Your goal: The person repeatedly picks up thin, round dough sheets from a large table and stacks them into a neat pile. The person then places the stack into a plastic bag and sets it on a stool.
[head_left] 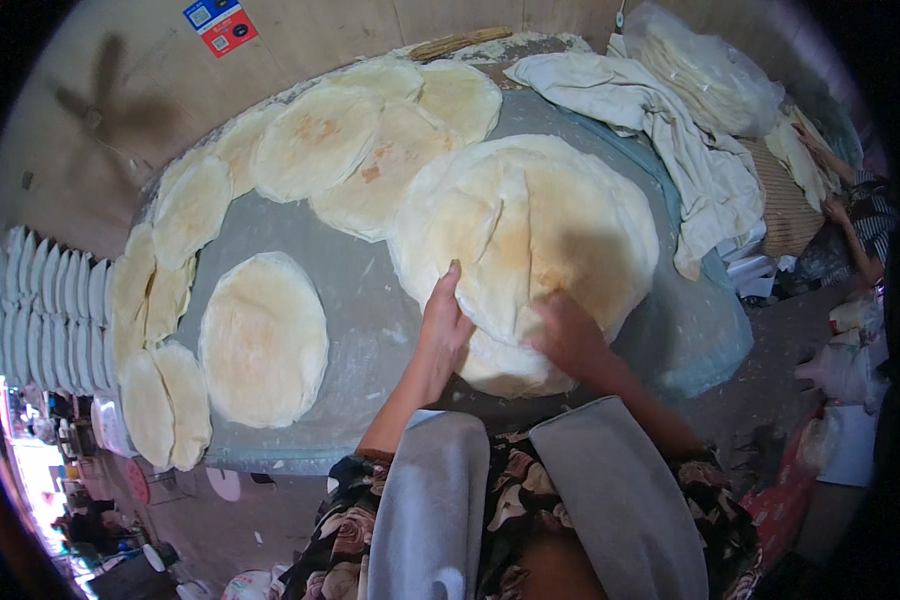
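A pile of large, thin flatbreads [592,195] lies in front of me on the grey cloth-covered table [360,315]. The top one is creased and partly folded, with a long straight edge running down its middle. My left hand [446,334] grips the pile's near-left edge, thumb on top and fingers hidden beneath the bread. Motion blurs my right hand [568,334], which rests against the bread near the fold. Its fingers are curled, and whether they pinch the bread is not visible. To the left, a single round flatbread [264,341] lies flat.
Overlapping flatbreads [319,142] line the table's far and left edges. A white cloth [645,97] and a plastic bag of flatbreads [709,71] lie at the far right. Beyond them, another person's hands [825,154] touch bread. Stacked white packs [49,307] stand left.
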Motion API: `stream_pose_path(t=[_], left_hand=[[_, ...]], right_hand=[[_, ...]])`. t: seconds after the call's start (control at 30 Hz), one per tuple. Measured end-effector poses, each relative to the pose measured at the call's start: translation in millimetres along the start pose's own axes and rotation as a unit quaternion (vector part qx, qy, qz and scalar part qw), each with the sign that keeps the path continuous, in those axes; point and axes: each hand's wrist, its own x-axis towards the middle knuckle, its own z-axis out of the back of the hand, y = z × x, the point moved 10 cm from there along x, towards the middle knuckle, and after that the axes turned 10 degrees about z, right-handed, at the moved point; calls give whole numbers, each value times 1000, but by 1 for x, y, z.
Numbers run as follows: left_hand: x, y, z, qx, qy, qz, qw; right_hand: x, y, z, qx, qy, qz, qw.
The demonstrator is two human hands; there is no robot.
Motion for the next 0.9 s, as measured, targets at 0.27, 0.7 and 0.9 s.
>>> stream_pose_path(t=[0.27,0.7,0.9], left_hand=[[-9,13,13,48,-36,-48,997],[5,33,43,-56,8,16,998],[-18,12,36,-102,23,-61,993]], right_hand=[[109,-26,-17,-41,-38,-62,997],[128,29,-79,1,70,-4,998],[88,48,-66,98,16,89,991]])
